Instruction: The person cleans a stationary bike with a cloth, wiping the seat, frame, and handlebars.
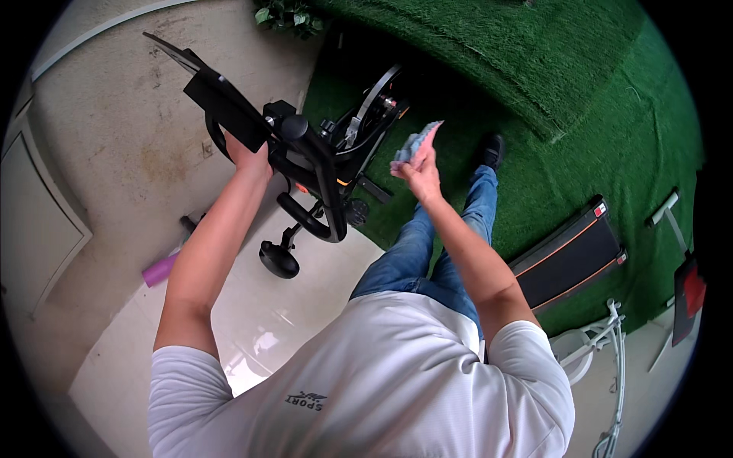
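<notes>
An exercise bike (326,166) with black handlebars, a flywheel and a black saddle (279,259) stands ahead and to the left. My left hand (249,154) is at the far side of its handlebar, beside a black console or holder (226,109); its fingers are largely hidden behind these parts, so its grip cannot be made out. My right hand (422,174) pinches a folded pink and blue-grey cloth (419,146) in the air, to the right of the bike and apart from it.
Green artificial turf (550,189) covers the floor ahead, with a raised turf-covered edge (487,68). A treadmill (572,252) and white-framed equipment (613,338) are at right. A stained wall (143,114), a purple roll (159,270) and a leafy plant (289,20) lie left and ahead.
</notes>
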The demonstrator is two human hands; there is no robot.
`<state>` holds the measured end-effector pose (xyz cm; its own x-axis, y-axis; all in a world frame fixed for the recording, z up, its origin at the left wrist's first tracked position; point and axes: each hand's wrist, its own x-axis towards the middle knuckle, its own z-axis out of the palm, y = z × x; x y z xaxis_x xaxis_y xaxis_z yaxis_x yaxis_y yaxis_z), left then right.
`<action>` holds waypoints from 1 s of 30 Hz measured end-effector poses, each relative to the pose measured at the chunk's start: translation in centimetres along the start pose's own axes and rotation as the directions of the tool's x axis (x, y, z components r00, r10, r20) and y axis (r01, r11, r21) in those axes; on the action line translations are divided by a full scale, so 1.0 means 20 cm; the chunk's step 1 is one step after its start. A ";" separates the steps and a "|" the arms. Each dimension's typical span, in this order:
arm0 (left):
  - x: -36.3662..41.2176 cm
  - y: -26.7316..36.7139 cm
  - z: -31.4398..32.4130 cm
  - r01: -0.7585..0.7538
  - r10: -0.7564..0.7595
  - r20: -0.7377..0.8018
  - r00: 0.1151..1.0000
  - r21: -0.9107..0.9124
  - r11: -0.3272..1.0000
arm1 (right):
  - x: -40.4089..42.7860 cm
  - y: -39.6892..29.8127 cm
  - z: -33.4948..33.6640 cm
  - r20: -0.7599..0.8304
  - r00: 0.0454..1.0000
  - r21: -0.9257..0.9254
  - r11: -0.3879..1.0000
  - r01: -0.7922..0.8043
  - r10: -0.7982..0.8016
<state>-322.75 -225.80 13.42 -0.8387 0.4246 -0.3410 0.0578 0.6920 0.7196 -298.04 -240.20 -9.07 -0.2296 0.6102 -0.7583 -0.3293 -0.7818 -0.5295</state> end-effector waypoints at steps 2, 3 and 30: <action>0.05 -0.07 -0.06 -0.077 0.077 0.007 0.997 -0.013 0.997 | -0.02 -0.08 0.14 0.082 0.995 -0.052 0.997 -0.050 0.054; 0.09 -0.10 -0.07 -0.053 0.055 0.032 0.998 -0.042 0.998 | -0.03 -0.08 0.19 0.100 0.995 0.008 1.000 -0.024 0.023; 0.17 -0.16 -0.07 0.053 -0.055 -0.018 0.998 -0.118 0.992 | 0.39 0.09 -0.27 -0.282 0.863 -0.805 0.386 -0.450 0.419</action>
<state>-326.61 -227.49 10.78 -0.8501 0.3754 -0.3693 -0.0508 0.6395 0.7671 -295.56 -237.57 -18.08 -0.0782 0.1633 -0.9835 0.7136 -0.6797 -0.1696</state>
